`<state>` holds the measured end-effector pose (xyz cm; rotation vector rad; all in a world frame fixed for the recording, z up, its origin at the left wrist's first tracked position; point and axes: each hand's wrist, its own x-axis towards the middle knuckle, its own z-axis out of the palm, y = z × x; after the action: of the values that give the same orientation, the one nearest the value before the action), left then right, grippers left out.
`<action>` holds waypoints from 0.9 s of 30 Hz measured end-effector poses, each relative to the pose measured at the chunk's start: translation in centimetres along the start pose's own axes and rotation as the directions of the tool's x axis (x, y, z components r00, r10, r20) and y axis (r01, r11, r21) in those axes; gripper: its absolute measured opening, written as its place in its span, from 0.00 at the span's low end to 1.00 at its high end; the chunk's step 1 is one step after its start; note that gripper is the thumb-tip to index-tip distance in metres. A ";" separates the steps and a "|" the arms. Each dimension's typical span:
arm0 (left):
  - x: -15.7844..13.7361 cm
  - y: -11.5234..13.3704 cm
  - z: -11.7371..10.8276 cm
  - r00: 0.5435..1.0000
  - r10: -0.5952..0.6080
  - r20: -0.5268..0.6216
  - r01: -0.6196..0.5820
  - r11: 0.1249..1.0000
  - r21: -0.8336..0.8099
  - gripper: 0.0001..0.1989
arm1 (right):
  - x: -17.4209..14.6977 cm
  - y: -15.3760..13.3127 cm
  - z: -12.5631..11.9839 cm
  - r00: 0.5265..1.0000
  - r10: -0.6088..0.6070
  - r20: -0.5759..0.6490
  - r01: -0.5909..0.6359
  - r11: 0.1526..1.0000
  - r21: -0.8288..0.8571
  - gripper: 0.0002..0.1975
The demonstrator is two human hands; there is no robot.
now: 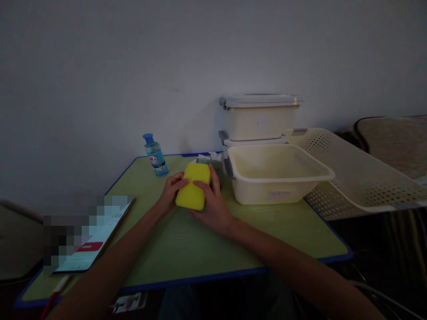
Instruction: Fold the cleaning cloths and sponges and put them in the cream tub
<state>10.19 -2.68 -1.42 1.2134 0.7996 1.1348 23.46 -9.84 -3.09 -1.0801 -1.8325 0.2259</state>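
A yellow sponge, a rounded block, is held tilted above the middle of the table. My left hand grips its left edge, thumb on the upper face. From the right, my right hand wraps round it, its thumb pressed on the top and fingers along the side. Just behind the sponge lies a grey-green crumpled item with white, paper-like bits, partly hidden by my right hand. A clear blue bottle with a blue cap stands beyond my left hand.
On the right stands an open cream basin, in front of stacked lidded boxes. A perforated white laundry basket is beside the green table. At the left edge lies a tablet with a cable.
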 end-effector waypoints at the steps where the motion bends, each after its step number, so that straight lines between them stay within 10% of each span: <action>1: 0.0 0.0 0.1 1.000 0.006 0.003 -0.006 1.000 -0.011 0.15 | -0.1 0.1 0.1 1.000 0.015 0.003 -0.015 0.999 0.031 0.36; 14: 1.0 -1.3 -1.2 0.999 0.011 0.032 -0.017 0.979 0.203 0.30 | -0.9 1.5 1.3 0.956 0.292 0.015 -0.263 0.836 0.481 0.28; 20: 1.4 -1.3 -2.4 0.946 0.247 0.209 -0.323 0.756 0.570 0.15 | -1.1 1.9 1.6 0.927 0.366 0.086 -0.341 0.721 0.603 0.28; 27: 1.2 0.0 -4.8 0.859 0.055 0.509 -0.446 0.569 0.691 0.32 | -1.3 1.8 1.5 0.884 0.443 0.151 -0.413 0.586 0.698 0.28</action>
<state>6.04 -0.16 -2.29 2.3320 0.8036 0.6401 23.44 -9.27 -5.72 -0.9091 -1.2028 1.1158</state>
